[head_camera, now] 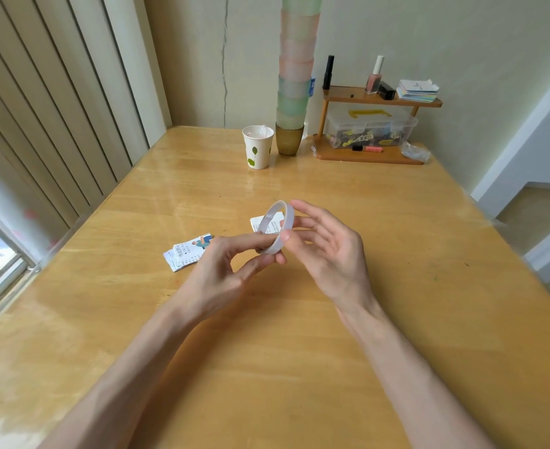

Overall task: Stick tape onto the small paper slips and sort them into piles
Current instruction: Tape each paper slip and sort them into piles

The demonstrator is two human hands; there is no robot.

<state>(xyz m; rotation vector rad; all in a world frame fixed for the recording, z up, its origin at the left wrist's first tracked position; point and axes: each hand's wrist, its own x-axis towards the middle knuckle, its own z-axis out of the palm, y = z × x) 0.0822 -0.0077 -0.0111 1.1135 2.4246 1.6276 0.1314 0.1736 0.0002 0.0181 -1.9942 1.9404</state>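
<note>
Pinching a thin tape roll at its lower edge with the left hand, thumb and fingertips curled round the band, holding it upright above the wooden table. Touching the roll's right side with the right hand, fingers spread and nearly straight, thumb tip against the band.

Partly hiding one pile of paper slips behind the ring, that pile lying flat on the table just past the hands and showing through the hoop. Leaving a second pile of printed slips unobstructed to the left, slightly fanned, near the left hand but apart from it.

Standing far back, well apart from the hands: a paper cup printed with green leaves, an amber glass beside it carrying a tall stack of pastel plastic cups, and a two-tier wooden shelf against the wall. Bearing on the top tier a nail polish bottle, a black tube and a stack of cards; on the bottom tier a see-through plastic box and an orange highlighter, with a crumpled plastic bag at the right end.
</note>
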